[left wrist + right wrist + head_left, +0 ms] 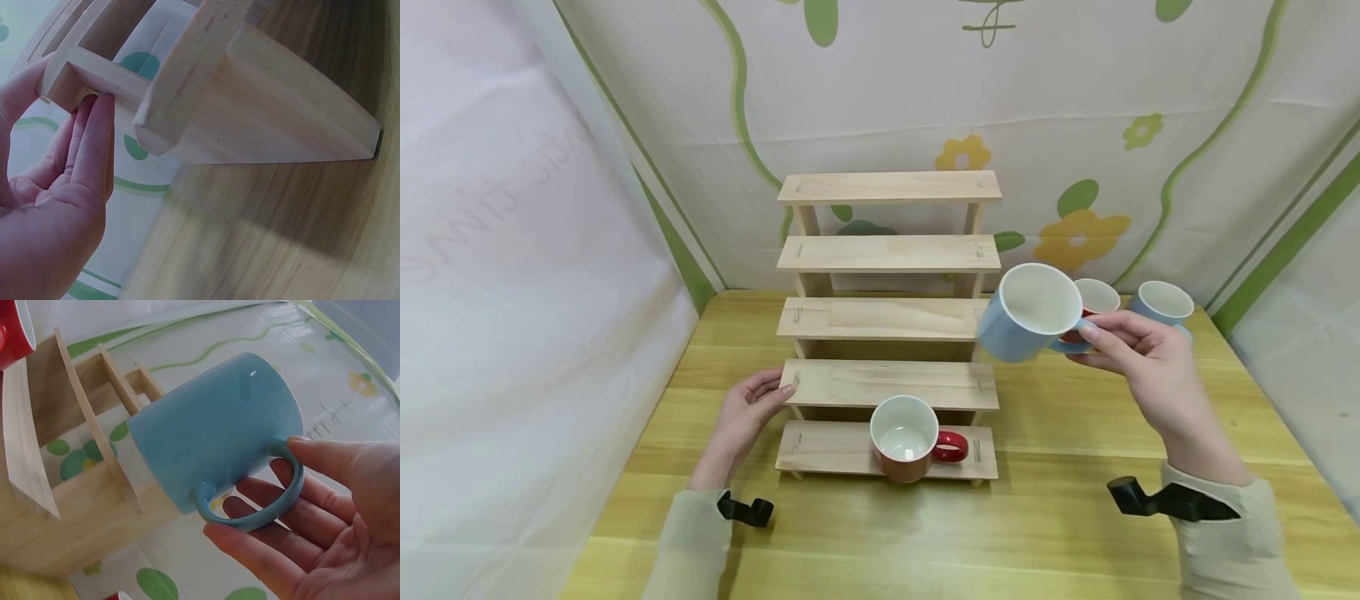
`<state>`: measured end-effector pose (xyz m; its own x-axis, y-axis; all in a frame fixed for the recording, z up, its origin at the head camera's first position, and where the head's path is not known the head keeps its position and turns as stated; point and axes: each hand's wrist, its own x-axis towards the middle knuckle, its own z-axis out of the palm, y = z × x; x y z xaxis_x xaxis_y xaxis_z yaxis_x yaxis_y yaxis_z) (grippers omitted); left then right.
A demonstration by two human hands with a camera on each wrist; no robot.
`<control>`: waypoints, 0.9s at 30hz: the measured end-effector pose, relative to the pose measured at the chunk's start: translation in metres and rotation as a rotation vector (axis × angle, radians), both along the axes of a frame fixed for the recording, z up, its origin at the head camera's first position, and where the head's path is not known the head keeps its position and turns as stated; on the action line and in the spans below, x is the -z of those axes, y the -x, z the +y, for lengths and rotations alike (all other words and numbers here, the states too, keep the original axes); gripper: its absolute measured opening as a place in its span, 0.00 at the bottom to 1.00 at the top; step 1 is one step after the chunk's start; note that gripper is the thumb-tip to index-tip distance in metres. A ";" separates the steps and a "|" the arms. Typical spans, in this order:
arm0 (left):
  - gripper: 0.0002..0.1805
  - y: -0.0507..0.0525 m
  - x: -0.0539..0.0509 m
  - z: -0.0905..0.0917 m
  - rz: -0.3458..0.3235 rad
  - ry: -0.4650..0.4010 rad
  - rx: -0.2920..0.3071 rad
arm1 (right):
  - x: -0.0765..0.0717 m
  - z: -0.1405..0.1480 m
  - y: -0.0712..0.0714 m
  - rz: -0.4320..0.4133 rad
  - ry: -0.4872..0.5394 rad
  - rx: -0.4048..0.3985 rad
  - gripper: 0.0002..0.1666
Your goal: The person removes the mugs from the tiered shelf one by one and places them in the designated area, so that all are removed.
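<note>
A light-blue mug (1009, 333) with a white inside is held up in the air, right of a wooden tiered shelf (880, 383). My right hand (1161, 383) grips it by its handle; the right wrist view shows thumb and fingers around the mug's handle (265, 515). My left hand (747, 421) pinches the left end of the second step from the bottom. In the left wrist view the fingers (94, 144) reach under that board, with the thumb on its other side. On the lowest step a red mug (904, 468) stands upright, its handle to the right.
Behind my right hand, at the back right of the wooden table (1060, 533), stand another red mug (1096, 293) and another light-blue mug (1159, 305), both partly hidden. A white patterned cloth (880, 100) hangs at the back and sides. The upper steps carry no mugs.
</note>
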<state>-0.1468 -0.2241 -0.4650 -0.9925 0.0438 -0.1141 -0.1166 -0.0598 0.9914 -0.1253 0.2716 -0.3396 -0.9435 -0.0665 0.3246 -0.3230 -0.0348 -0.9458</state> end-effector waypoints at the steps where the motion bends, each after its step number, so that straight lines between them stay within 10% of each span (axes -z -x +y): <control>1: 0.27 0.000 0.000 0.000 0.000 0.000 -0.001 | 0.001 0.003 -0.001 0.007 0.012 0.005 0.11; 27: 0.27 0.000 0.001 -0.001 0.004 0.020 0.009 | 0.019 0.063 -0.006 -0.036 0.174 0.190 0.09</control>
<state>-0.1467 -0.2250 -0.4663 -0.9925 0.0509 -0.1108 -0.1128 -0.0385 0.9929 -0.1194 0.3342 -0.3583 -0.9449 0.1670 0.2814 -0.3053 -0.1404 -0.9418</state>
